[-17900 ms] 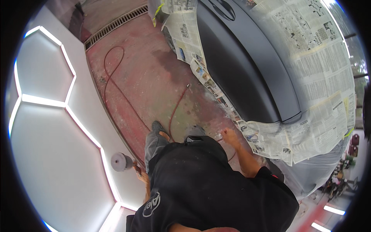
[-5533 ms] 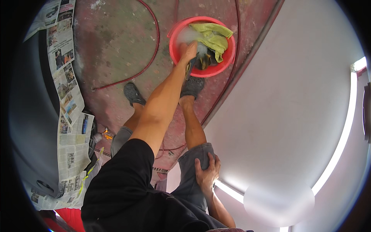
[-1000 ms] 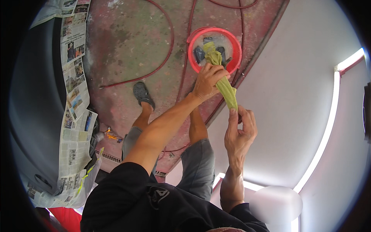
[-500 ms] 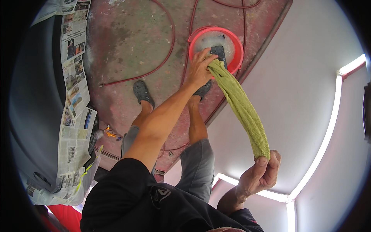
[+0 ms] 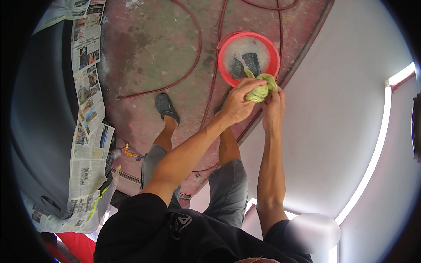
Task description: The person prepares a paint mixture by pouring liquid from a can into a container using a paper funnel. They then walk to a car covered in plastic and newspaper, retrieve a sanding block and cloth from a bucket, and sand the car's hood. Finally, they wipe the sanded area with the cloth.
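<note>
A yellow-green cloth (image 5: 258, 94), bunched and twisted, is squeezed between my two hands at the near rim of a red bucket (image 5: 278, 61). My left hand (image 5: 239, 103) is closed round its left side. From the right, my right hand (image 5: 274, 107) grips the other side, its fingers partly hidden by the cloth. Whitish water (image 5: 241, 61) runs from the bundle into the bucket. Inside, a dark rectangular object (image 5: 251, 62) sits in cloudy, foamy water; I cannot tell what it is.
A dark vehicle panel (image 5: 48, 101) edged with taped newspaper (image 5: 83, 149) stands at the left. Red hoses (image 5: 199, 41) curve across the stained floor. A white wall (image 5: 333, 109) with light strips rises on the right. A small spray gun-like item (image 5: 127, 151) lies near the newspaper.
The cloth was stretched long between my hands and is now gathered into a bundle. My right hand has moved up and left to meet my left hand, and water now streams out.
</note>
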Available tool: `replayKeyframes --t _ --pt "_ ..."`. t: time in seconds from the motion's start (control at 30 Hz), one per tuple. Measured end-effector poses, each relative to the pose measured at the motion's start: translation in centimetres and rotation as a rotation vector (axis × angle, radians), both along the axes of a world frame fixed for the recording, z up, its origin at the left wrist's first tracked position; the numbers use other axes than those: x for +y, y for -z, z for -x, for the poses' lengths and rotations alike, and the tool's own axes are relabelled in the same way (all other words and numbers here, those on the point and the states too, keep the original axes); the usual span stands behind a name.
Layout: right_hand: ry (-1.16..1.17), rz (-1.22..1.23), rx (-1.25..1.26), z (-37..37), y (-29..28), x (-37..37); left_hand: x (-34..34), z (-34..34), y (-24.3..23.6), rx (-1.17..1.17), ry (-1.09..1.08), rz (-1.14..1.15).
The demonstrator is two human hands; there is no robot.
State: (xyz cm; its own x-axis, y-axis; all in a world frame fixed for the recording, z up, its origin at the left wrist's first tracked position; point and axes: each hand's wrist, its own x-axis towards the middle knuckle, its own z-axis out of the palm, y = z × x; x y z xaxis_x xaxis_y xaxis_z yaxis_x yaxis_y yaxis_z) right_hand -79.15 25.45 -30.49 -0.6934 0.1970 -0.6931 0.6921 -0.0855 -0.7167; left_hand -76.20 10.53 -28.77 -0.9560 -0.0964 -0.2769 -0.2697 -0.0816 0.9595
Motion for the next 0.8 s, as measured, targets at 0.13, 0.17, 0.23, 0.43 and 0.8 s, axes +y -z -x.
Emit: replayKeyframes --t 0.13,0.17,0.23,0.43,0.8 --pt "0.316 0.601 -0.201 1.5 2.5 -2.0 1.2 0.0 0.7 -0.329 -0.16 -0.619" --pt "0.337 0.564 -0.204 1.7 3.5 -2.4 1.0 0.1 1.4 -0.298 -0.163 -0.478" --pt "0.376 0.491 -0.213 1.9 4.3 -4.1 0.7 0.1 3.4 -0.229 -0.169 -0.195" --pt "0.377 0.267 -0.187 1.0 6.6 -5.8 1.8 3.2 6.4 -0.542 -0.538 -0.444" --pt "0.345 0.305 -0.244 2.0 6.0 -5.3 2.7 3.8 6.9 -0.406 -0.664 -0.34"
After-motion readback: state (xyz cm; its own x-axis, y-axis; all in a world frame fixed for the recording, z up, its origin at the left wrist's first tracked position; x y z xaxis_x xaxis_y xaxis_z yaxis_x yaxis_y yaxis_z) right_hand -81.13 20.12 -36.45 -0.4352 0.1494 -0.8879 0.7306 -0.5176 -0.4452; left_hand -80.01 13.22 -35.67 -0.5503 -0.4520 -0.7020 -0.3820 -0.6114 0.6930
